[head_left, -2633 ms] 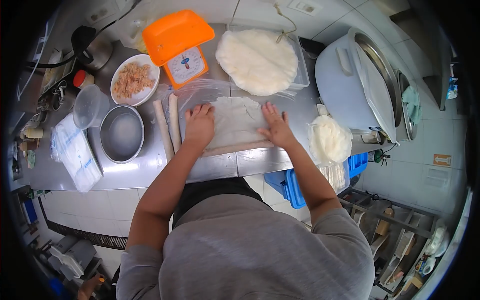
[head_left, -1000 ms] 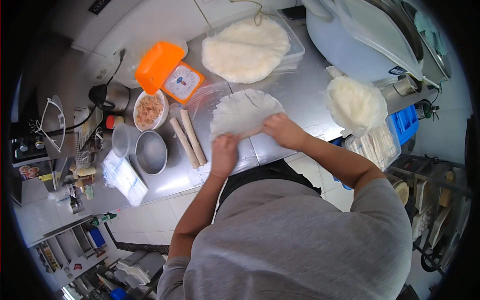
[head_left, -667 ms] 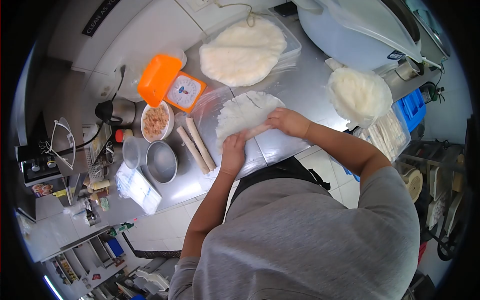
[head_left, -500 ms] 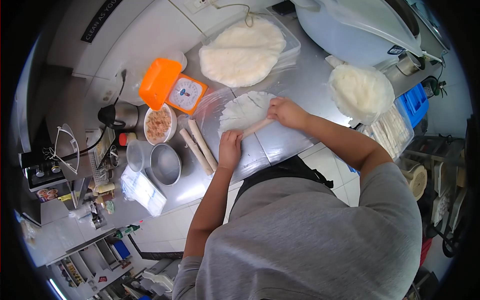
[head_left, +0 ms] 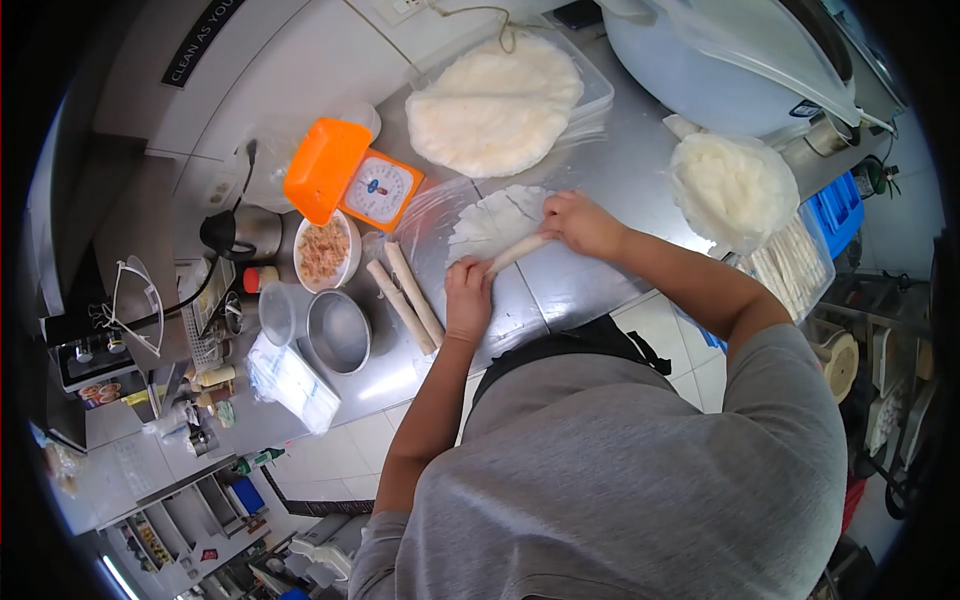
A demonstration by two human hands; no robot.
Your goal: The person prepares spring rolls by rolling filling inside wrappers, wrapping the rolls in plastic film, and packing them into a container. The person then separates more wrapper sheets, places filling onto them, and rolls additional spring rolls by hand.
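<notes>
A thin white wrapper sheet lies on the steel table, its near edge wrapped into a narrow roll. My left hand has its fingers closed on the roll's left end. At the right end, my right hand pinches the same roll. To the left of my left hand lie two finished-looking pale rolls, side by side. Beyond them is a white bowl of pinkish filling. A large stack of round white wrappers rests on a clear plastic box behind the sheet.
An orange scale, a metal bowl, a clear tub and plastic bags stand to the left. On the right are a bundle of white wrappers, a big pale tub and a box of rolls.
Both hands went from lying spread on the sheet to gripping the roll. The roll has moved away from me over the sheet, and less flat sheet shows. The camera view has turned.
</notes>
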